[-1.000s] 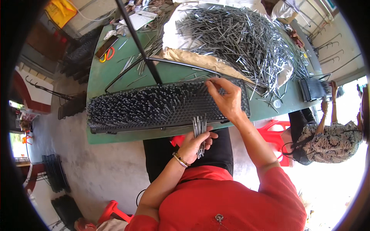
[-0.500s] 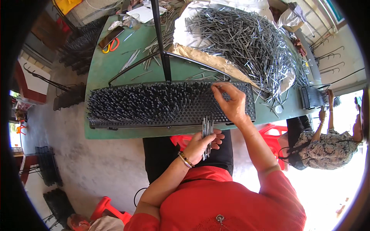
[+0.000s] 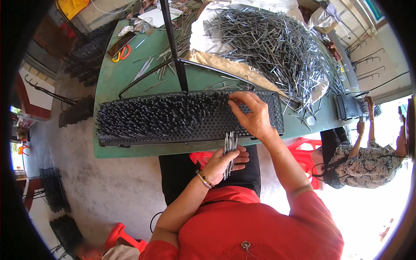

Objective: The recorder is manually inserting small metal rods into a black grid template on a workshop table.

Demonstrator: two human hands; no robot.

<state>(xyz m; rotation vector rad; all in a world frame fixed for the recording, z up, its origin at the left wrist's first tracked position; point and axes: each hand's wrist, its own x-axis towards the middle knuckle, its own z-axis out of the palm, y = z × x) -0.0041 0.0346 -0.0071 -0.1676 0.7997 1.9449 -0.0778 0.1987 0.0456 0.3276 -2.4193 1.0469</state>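
Observation:
A long black perforated rack lies across the near part of the green table. Thin metal rods stand packed in its holes over the left and middle, leaning at slight angles. Bare holes show toward its right end. My left hand is closed around a loose bundle of thin metal rods, held upright just off the rack's front edge. Over the rack's right part, my right hand has its thumb and index finger pinched at the border of the standing rods. What sits between those fingertips is too small to make out.
A large heap of metal rods lies on paper on the table. A black upright bar rises behind the rack. Orange-handled scissors and a phone lie far left. Another person works at a rack on the right.
My right hand has shifted slightly left along the rack, still pinched. My left hand keeps its bundle in nearly the same place. The whole view has moved a little.

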